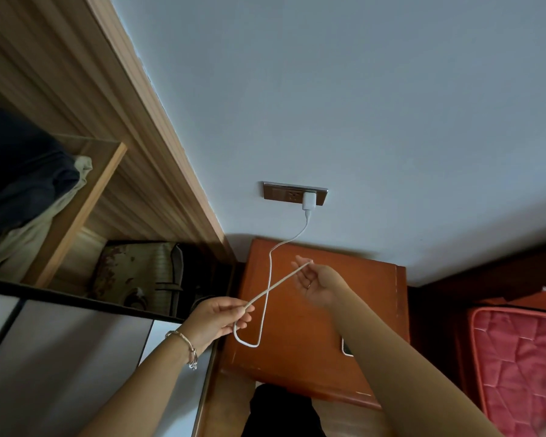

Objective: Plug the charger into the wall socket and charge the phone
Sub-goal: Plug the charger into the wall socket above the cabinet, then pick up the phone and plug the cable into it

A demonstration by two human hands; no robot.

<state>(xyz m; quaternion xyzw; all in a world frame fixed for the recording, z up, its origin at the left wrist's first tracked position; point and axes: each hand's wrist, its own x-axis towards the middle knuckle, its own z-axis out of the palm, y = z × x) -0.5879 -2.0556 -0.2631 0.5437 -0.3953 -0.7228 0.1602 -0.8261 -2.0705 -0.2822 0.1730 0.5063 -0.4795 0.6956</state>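
Orange-brown wooden nightstand (322,310) against the wall, phone (346,347) flat near its right edge.

Dim, flat indoor light; soft shadows; right hand (320,283) motion-blurred; strong wide-angle bending at edges; corners dark.

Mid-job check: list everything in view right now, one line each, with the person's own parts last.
wall socket: one, brown metallic plate, on the pale wall above the nightstand.
charger: one, white, plugged into the socket's right end.
cable: one, white, runs down from the charger, loops over the nightstand, then stretches between both hands.
nightstand: one, orange-brown wood, against the wall.
phone: one, only an edge shows on the nightstand, mostly hidden by the right forearm.
wardrobe: one, light wood, left, open shelves with folded clothes and a bag.
mattress: one, red quilted, right.
bracelet: silver, left wrist.
left hand: pinching the cable.
right hand: holding the cable's far end.
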